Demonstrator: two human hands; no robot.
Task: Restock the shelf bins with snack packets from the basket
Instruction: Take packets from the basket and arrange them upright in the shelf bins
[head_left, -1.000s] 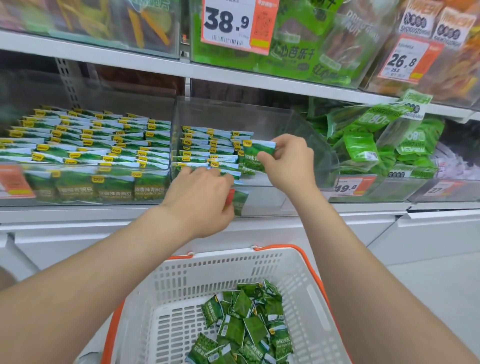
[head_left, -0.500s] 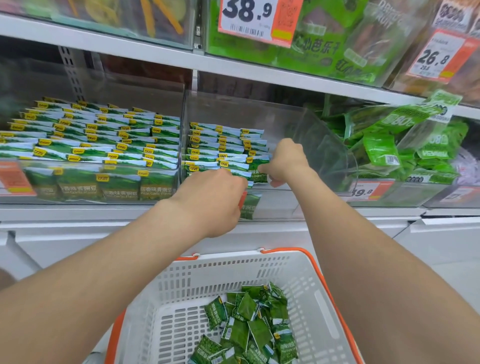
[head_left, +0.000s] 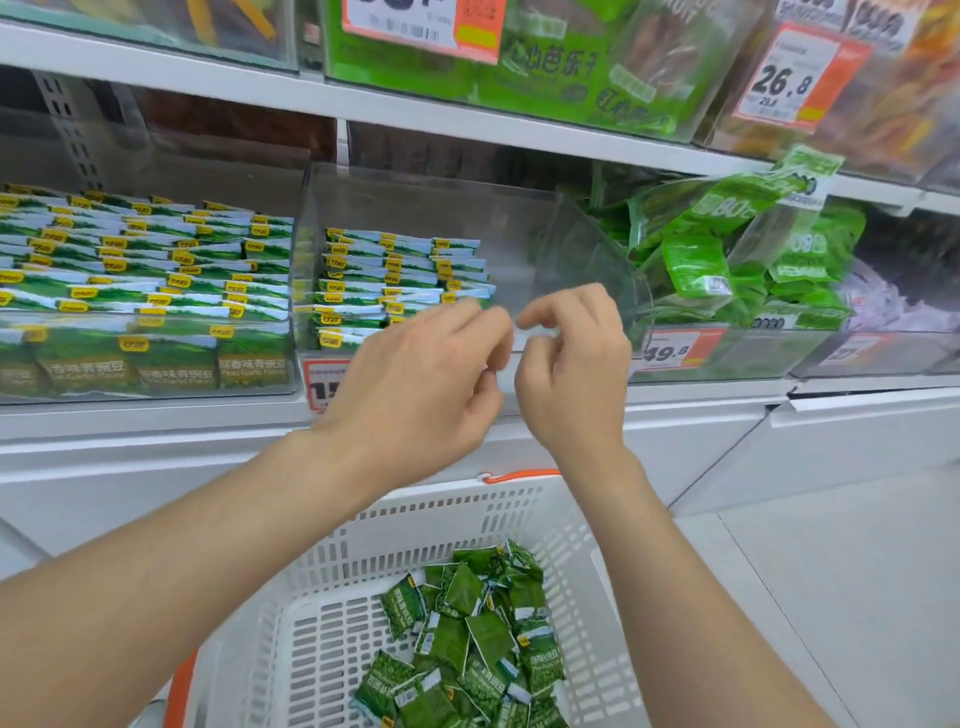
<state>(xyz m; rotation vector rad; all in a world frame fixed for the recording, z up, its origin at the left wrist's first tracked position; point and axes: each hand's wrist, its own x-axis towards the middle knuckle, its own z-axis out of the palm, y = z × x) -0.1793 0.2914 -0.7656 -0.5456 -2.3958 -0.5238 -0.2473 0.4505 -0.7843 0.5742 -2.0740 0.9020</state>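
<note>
Closest to me was one white slotted plastic basket (head_left: 415, 514) with an orange rim. A loose heap of crinkly green snack packets (head_left: 467, 639) sat in its bottom, well over a dozen and too jumbled for an exact count. Above it the two hands hung side by side, left hand (head_left: 415, 379) and right hand (head_left: 571, 364) both loosely curled, nothing in either that I could see. Just behind them on the white shelf (head_left: 701, 395), one clear hard-plastic bin (head_left: 519, 234) held flat packets (head_left: 395, 275) lined up in three neat columns on its left side.
</note>
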